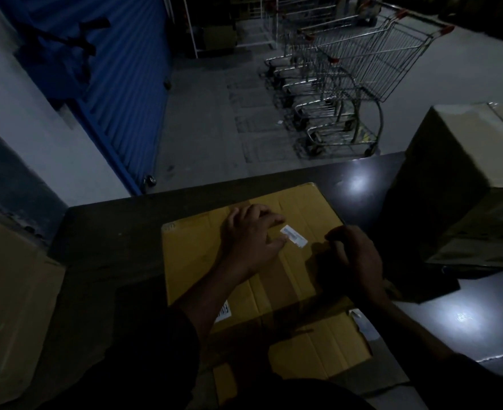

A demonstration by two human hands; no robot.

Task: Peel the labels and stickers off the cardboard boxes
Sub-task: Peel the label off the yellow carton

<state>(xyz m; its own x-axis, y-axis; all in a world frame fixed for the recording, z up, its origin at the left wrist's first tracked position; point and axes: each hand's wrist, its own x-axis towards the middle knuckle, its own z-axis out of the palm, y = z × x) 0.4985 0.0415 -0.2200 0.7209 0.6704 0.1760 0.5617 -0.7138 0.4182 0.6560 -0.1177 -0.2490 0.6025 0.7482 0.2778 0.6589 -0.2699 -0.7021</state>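
A flattened yellow-brown cardboard box (203, 261) lies on a dark table (105, 232) in front of me. A small white barcode sticker (294, 236) is stuck near its middle. My left hand (250, 241) rests on the cardboard with fingers spread, thumb tip touching the sticker's left end. My right hand (353, 255) sits just right of the sticker, fingers curled down in shadow; whether they pinch anything is not visible. A second white label (224, 312) shows partly beside my left forearm.
A large closed cardboard box (457, 184) stands on the table at the right. Another box (10, 306) sits at the left edge. Beyond the table, nested metal shopping carts (347, 84) stand on the floor, and a blue shutter (126, 84) lines the left wall.
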